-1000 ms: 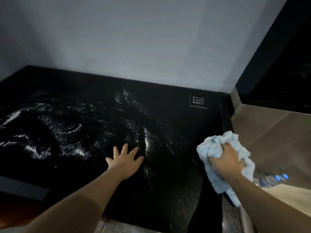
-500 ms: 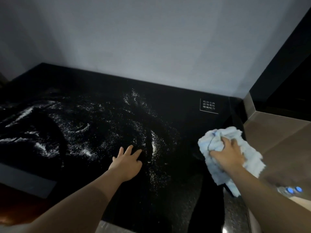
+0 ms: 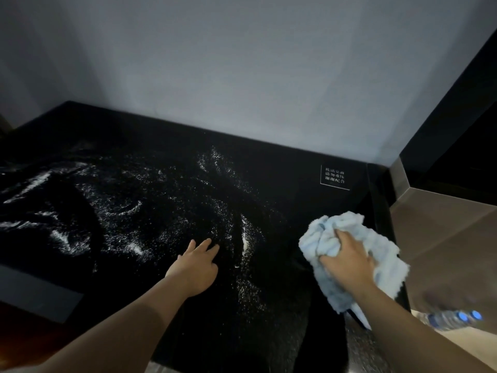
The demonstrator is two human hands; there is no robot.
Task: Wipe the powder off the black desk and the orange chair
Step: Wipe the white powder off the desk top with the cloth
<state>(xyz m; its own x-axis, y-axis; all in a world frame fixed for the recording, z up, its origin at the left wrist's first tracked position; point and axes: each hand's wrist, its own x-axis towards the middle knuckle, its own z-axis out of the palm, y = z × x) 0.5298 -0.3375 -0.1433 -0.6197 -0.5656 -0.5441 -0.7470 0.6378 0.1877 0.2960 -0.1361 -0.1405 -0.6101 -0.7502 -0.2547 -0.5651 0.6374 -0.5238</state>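
Sweeping inward from the glossy black desk [image 3: 282,184] edge should gather the scattered white powder [image 3: 150,211]. The right hand [image 3: 347,258] clenches a crumpled pale-blue cloth [image 3: 322,238] at the desk's right end; the left hand [image 3: 195,267] rests flat, fingers relaxed, amid the powder.

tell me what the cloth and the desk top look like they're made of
The light blue cloth that the right hand grips looks like soft terry or microfibre: a fluffy, napped surface that bunches into thick folds. The black desk looks hard, smooth and glossy, maybe glass or polished stone; the white powder lies loose on it in swept streaks.
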